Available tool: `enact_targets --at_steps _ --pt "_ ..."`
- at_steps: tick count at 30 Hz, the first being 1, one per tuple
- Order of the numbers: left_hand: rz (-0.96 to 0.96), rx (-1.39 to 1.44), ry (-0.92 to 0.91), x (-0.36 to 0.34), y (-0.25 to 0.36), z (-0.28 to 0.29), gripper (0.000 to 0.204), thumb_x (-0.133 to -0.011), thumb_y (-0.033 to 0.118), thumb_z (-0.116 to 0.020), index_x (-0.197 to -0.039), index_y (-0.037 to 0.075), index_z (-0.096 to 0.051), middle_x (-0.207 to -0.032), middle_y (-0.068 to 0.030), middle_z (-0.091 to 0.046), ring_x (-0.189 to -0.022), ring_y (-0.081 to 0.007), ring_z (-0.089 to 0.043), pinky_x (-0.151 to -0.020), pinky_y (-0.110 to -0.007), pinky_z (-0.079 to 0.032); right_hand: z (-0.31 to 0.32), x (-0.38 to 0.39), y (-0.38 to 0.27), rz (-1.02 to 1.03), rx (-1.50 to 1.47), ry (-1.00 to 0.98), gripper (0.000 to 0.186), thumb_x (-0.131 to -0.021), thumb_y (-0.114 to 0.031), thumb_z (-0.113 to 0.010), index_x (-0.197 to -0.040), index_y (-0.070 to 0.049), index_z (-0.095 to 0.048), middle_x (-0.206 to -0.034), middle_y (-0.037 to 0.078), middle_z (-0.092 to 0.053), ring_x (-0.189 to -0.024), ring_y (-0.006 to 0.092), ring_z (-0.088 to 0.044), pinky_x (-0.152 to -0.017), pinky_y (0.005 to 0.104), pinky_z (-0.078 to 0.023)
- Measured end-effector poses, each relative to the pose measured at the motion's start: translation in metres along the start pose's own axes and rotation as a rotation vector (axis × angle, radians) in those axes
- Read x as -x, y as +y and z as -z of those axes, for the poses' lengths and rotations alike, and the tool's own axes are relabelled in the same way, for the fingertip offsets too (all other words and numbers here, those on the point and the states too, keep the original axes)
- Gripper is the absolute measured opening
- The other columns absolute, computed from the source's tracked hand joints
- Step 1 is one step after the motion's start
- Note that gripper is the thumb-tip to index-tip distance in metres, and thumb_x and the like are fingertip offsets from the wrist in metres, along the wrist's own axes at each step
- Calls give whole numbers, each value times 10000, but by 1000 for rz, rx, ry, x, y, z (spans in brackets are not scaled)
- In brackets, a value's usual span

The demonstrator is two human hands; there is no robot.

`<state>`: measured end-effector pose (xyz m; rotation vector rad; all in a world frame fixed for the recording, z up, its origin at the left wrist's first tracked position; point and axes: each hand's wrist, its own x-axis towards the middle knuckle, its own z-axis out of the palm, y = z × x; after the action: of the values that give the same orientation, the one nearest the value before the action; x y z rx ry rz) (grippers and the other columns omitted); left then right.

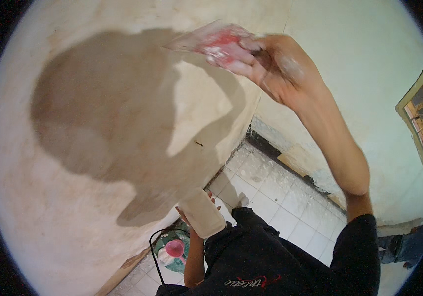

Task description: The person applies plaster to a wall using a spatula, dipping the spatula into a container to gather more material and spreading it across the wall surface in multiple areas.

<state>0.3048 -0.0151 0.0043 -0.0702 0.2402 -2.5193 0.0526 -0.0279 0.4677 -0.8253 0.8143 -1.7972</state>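
My right hand [251, 61] is raised high near the cream wall [48, 207], closed on a flat, translucent red spreader [214, 47] smeared with white material. Motion blurs it, and I cannot tell whether it touches the wall. Low at the center, my left hand [186, 217] holds a pale rectangular container [199, 214], whose body hides part of the fingers. A large shadow of my head and arm falls across the wall.
A green bucket [177, 261] with a pink dipper [174, 248] and black handle stands by the wall base on white floor tiles [285, 207]. A window with bars [421, 118] is at right. Folded-looking dark blue cloth or clothing [401, 244] shows at lower right.
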Motion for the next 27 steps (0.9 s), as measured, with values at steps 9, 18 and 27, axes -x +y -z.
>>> enact_targets --at_steps 9,18,27 --pt "-45 -114 56 7 7 1 1085 -713 868 -427 -1456 84 -318 -1476 -215 -336 -1240 -410 -457 -1003 -657 -354 234 20 193 -174 -73 430 191 -835 9 -471 -1008 23 -551 -875 182 -641 -784 303 -661 -640 399 -554" --pt "16 -115 152 0 -5 -28 1078 -711 861 -445 -1444 78 -337 -1472 -221 -331 -1272 -404 -426 -1017 -664 -330 403 -18 348 -231 129 461 162 -896 -121 -533 -851 31 -566 -775 191 -612 -709 326 -639 -706 499 -549" --pt "9 -59 109 3 -1 -9 1074 -705 847 -482 -1441 79 -342 -1472 -219 -329 -1281 -397 -410 -1045 -668 -288 300 -55 226 -335 -72 444 153 -837 -41 -464 -847 68 -571 -833 196 -627 -811 334 -649 -860 458 -561"
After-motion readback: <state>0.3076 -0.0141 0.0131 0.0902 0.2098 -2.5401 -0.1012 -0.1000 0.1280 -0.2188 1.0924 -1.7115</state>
